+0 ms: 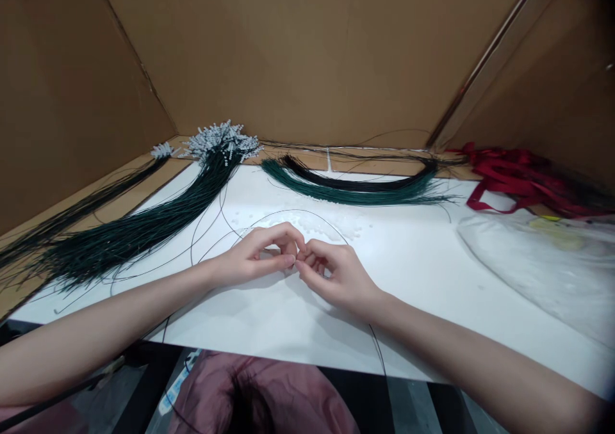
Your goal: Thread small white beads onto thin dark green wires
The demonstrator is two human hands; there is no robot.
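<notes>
My left hand (269, 249) and my right hand (339, 271) meet above the white board, thumb and forefinger of each pinched together, the tips almost touching. Whatever lies between the fingertips is too small or hidden to make out. A thin dark wire (298, 210) arcs behind both hands and passes out of sight by the right one. More thin wire (379, 351) hangs over the front edge below my right wrist. Just beyond the hands, small white beads (331, 227) lie scattered on the board.
At left lies a thick bundle of dark green wires (158, 219) tipped with white beads (221, 141), beside a thinner bundle (120, 181). Bare green and black wires (365, 189) curve along the back. Red ribbon (504, 175) and a clear plastic bag (542, 261) sit right. Cardboard walls (298, 56) enclose the white board (423, 248).
</notes>
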